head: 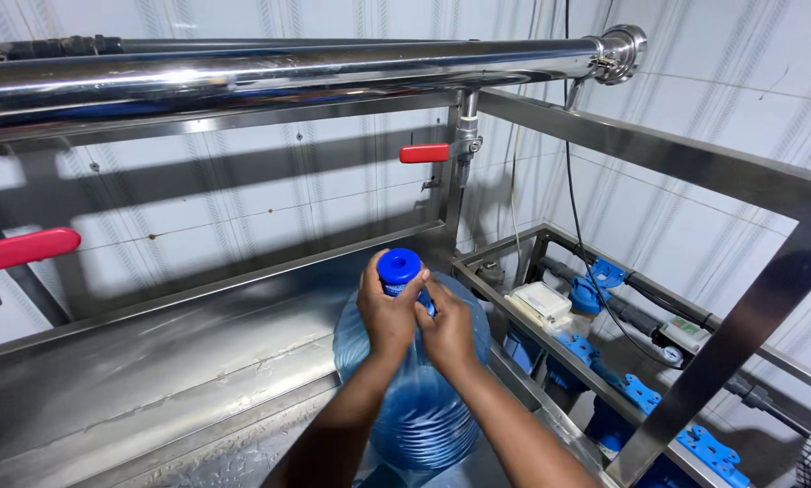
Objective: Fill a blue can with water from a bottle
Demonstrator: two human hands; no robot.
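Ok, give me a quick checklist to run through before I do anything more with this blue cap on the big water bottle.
1. Blue cap seated on the neck of the water bottle: it sits on top, but whether it is sealed, cannot tell.
2. Left hand gripping the neck just below the cap: ok.
3. Right hand on the other side of the neck, thumb at the cap: ok.
4. Bottle upright on the steel bench: ok.
5. Red valve handle above is well clear of the cap: ok.
6. Bottle's fill level: cannot tell.
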